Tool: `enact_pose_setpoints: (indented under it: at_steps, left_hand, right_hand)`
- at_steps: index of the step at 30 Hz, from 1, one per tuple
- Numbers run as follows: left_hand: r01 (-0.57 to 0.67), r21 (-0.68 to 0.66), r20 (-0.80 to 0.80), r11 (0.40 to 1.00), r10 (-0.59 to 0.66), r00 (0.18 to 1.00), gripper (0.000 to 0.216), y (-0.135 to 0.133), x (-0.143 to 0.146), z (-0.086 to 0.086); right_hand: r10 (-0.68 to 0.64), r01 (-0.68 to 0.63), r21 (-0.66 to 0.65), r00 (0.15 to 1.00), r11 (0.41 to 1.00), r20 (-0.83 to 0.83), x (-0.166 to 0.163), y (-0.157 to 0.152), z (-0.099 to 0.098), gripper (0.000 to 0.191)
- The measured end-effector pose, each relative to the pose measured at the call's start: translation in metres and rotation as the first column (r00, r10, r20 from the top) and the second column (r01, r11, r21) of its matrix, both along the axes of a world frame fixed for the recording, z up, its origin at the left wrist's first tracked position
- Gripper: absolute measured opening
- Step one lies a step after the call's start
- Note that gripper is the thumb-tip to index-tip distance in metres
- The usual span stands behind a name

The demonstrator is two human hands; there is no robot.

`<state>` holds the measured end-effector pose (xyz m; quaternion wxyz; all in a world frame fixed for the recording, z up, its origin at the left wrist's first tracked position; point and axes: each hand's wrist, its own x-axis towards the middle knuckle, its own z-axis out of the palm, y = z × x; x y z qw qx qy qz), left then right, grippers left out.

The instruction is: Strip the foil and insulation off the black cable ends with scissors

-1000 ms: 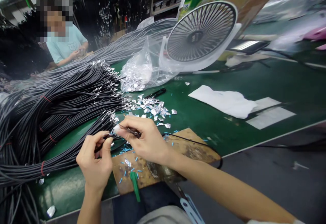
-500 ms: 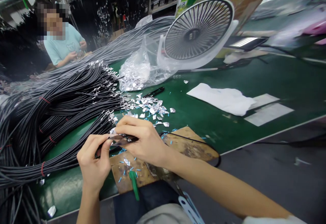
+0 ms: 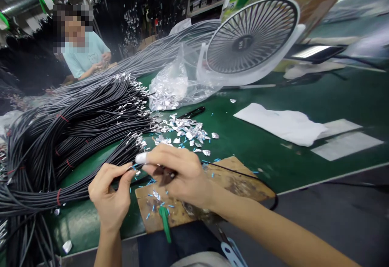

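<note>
My left hand (image 3: pixel 111 196) pinches the end of a black cable (image 3: pixel 124 167) between thumb and forefinger. Thin blue and white wire ends stick out there. My right hand (image 3: pixel 182 174) is just beside it, a white cover (image 3: pixel 141 158) on one fingertip close to the wires. A dark two-bladed tool (image 3: pixel 169 173), like small snips, is tucked in that hand, mostly hidden by the fingers. Behind both hands lie bundles of black cables (image 3: pixel 100 141) with stripped silvery ends, tied with red bands.
Foil scraps (image 3: pixel 190 131) and blue bits litter the green table (image 3: pixel 221 117). A wooden board (image 3: pixel 234 178) with a green-handled piece (image 3: pixel 165 222) lies before me. A fan (image 3: pixel 252 36), plastic bag (image 3: pixel 170 84), black tool (image 3: pixel 193 112) and white cloth (image 3: pixel 279 123) are farther back. A co-worker (image 3: pixel 85 52) sits across.
The blades, which showed spread at the cable end, are now drawn back into my right hand. The covered fingertip is at the wires instead. The whole view has shifted slightly.
</note>
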<state>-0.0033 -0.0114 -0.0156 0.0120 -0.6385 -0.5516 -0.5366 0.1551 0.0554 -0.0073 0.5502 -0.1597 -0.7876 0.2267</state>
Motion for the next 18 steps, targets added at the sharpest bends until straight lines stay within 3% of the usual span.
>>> enact_pose_setpoints:
  at_steps: [2,4,12,18]
  left_hand:
    - [-0.081,0.159,0.005,0.984,0.081,0.997,0.021,0.000,0.004,0.001]
    - [-0.135,0.243,-0.026,0.961,0.146,0.989,0.021,-0.001,0.007,0.001]
    - [-0.222,0.274,-0.084,0.936,0.253,0.964,0.012,-0.004,0.012,0.005]
    - [-0.310,0.210,-0.189,0.927,0.350,0.917,0.027,-0.002,0.016,0.009]
  right_hand:
    - [-0.001,-0.001,-0.231,1.000,0.973,-0.006,-0.001,-0.003,0.003,0.024]
    - [0.019,0.005,-0.327,0.997,0.945,0.071,-0.001,-0.005,0.006,0.026]
    - [0.121,-0.104,-0.255,0.991,0.961,0.052,-0.003,-0.005,0.013,0.018]
    - [0.109,-0.093,-0.222,0.992,0.971,0.060,-0.003,-0.005,0.009,0.019]
